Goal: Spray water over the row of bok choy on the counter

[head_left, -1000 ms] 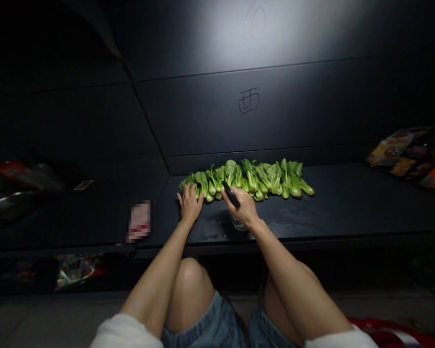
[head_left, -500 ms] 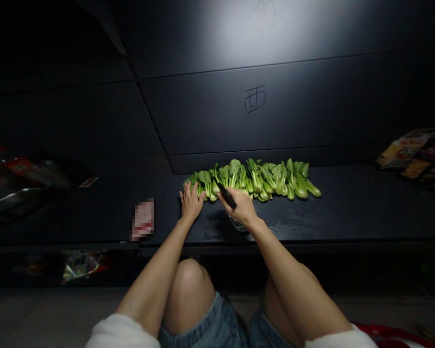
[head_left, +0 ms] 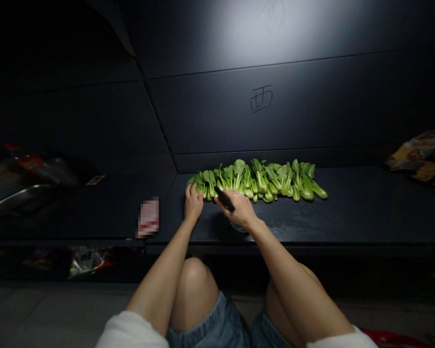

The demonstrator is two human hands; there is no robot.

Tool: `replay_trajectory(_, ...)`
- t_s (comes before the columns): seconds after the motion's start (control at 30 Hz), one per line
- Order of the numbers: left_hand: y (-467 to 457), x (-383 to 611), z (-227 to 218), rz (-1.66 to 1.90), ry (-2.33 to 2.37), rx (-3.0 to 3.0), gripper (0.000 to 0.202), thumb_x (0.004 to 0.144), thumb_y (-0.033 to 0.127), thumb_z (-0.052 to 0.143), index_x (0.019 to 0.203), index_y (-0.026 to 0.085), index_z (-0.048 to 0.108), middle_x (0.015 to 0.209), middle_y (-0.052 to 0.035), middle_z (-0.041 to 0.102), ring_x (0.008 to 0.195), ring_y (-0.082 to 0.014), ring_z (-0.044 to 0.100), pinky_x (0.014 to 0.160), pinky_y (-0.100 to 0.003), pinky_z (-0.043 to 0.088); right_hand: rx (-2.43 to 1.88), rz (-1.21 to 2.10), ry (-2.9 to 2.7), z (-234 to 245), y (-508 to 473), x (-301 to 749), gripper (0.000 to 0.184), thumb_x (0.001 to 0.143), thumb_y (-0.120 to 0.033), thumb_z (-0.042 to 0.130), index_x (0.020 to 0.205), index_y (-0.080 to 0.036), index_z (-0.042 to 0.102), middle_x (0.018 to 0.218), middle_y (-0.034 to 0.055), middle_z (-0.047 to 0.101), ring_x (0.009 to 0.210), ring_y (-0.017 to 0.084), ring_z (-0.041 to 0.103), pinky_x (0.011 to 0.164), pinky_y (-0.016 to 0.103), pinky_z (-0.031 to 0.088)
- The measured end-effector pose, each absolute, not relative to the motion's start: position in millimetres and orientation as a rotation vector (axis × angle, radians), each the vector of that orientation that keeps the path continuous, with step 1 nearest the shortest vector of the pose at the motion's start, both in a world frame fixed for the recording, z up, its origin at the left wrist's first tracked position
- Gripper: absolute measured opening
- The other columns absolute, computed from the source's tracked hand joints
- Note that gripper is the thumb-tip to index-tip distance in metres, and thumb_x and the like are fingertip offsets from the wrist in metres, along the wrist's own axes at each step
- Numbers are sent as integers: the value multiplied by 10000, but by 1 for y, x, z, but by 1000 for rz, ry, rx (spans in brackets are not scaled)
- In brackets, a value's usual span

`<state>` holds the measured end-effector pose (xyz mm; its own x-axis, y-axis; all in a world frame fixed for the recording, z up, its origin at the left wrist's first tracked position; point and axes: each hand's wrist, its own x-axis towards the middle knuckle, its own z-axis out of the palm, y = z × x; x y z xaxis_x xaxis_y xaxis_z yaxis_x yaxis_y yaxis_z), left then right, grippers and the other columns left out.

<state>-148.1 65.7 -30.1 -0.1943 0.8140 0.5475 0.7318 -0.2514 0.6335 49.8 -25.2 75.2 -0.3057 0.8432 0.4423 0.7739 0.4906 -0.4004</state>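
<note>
A row of green bok choy (head_left: 261,181) lies side by side on the dark shelf, leaves toward the back panel and pale stalks toward me. My left hand (head_left: 193,200) rests at the row's left end, its fingers stretched out over the leftmost stalks and touching them. In front of the row, my right hand (head_left: 241,210) is wrapped round a spray bottle (head_left: 224,198). The bottle's black head points forward and left at the greens; its clear body shows below the hand, mostly hidden by it.
Wet drops (head_left: 275,231) dot the shelf (head_left: 355,208). A blurred-out pink packet (head_left: 148,217) lies to the left, with a small card (head_left: 95,180) farther back. Packaged goods (head_left: 420,150) stand at far right, others (head_left: 36,166) at far left. A written character (head_left: 261,98) marks the back panel.
My view has shifted slightly, so the shelf appears farther right. The left hand's fingers are closer together over the stalks. The right hand and spray bottle have moved a little left along the row.
</note>
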Motion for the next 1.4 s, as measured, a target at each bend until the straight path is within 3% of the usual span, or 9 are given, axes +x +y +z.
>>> replay_trajectory(0.33,67,-151,-28,1527,1853,1821,402,925,239,365,1284,140,516,1318,-189,542,1294,-258,500,1118,-452,389,-1347,164,-2181,76,-21,45,315,971,-458,450,956,-201,630,920,75,696,862,185,638,718,245,390)
replay_trajectory(0.77,65,-152,-25,1511,1868,1777,400,912,170,336,1261,113,524,1281,-194,579,1276,-243,520,1105,-424,400,-1377,144,-2300,81,-21,37,372,983,-479,404,1047,-204,646,982,96,703,935,197,645,766,253,407)
replay_trajectory(1.2,74,-158,-34,1598,1882,1707,366,925,177,346,1228,171,549,1219,-140,645,1203,-222,585,1051,-402,459,-1345,133,-2314,82,-20,33,340,971,-451,447,1018,-190,660,950,119,710,892,219,660,728,276,423)
replay_trajectory(1.4,71,-156,-30,1537,1891,1680,381,920,172,338,1242,150,538,1267,-162,619,1234,-238,561,1075,-434,433,-1309,144,-2325,81,-23,35,352,971,-460,448,1066,-183,644,976,115,706,906,213,653,742,274,425)
